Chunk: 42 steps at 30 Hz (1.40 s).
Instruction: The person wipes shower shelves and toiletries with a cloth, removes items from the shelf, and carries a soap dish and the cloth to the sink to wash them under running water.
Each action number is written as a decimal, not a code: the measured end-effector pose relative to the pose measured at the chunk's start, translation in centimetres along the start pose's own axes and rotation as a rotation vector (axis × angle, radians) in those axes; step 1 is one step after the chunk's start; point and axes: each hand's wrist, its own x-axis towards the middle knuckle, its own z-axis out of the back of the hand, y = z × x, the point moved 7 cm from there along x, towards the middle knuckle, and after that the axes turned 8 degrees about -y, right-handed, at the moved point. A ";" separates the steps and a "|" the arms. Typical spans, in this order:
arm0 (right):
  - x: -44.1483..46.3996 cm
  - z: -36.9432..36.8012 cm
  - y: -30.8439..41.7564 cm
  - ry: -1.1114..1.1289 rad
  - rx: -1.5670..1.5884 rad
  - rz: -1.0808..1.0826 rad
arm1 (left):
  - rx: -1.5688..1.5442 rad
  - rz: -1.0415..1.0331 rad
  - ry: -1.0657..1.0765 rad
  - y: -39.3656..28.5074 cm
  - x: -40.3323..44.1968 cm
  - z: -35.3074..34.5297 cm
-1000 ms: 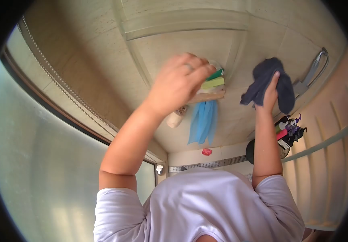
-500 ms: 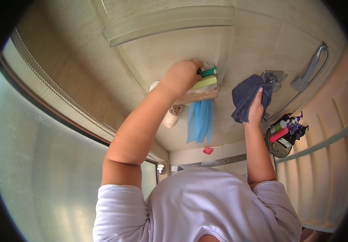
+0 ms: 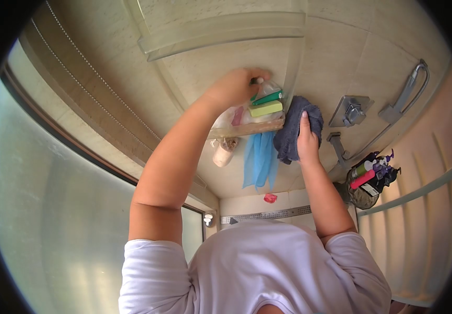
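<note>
a loaded wall shelf with limp blue netting hanging below
a smooth green tube and a yellow-green block crowd the shelf; the fuzzy dark cloth is bunched in the right hand, at the shelf's right end. the left hand bends near the tube, its grip impossible to tell.

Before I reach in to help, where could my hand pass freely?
Bare wall shows between the dark cloth and the shower valve, and between the upper ledge and left hand. Crowded: the shelf, with a green item and lime box.
</note>
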 end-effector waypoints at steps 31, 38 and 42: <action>-0.6 -0.2 2.7 0.064 0.412 0.071 | 0.041 0.144 -0.062 -3.4 -3.2 3.6; -3.4 -4.8 7.2 0.206 0.417 0.072 | -0.248 0.099 -0.042 -5.9 -6.3 0.2; -3.1 -3.9 7.4 0.082 0.413 0.045 | -0.359 0.083 -0.057 -5.9 -6.9 -0.1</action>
